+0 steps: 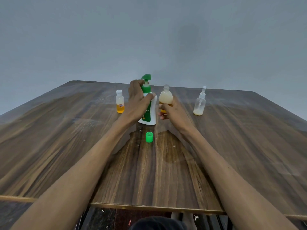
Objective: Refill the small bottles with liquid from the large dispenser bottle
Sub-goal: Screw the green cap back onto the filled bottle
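A wood-grain desk (66, 146) fills the lower part of the view, its far edge meeting a plain grey wall (149, 39). Two bare forearms reach from the near edge toward the far middle of the desk.

The large dispenser bottle (152, 112), white with a green label and a green pump head (146, 77), stands upright on the desk near the middle of the far edge. The left hand (137, 100) grips it: the fingers curl round the neck below the pump, and the thumb lies across the white shoulder.

Just right of the dispenser, the right hand (172, 110) holds a small open bottle (166, 97) upright, the thumb and fingers wrapped round its lower part. The bottle carries no cap, and its body shows cloudy pale liquid with yellow below; whether its base touches the desk cannot be told, since the hand hides it.

A clear spray bottle (199, 105) with a pale layer of liquid at its bottom stands toward the far right corner, well apart from the right hand. A small capped bottle (120, 102), white on top and holding orange liquid, stands just left of the left hand, toward the far left.

A small green cap (149, 137) rests on the desk just nearer than the dispenser, between the two forearms, in a patch of wet-looking surface.
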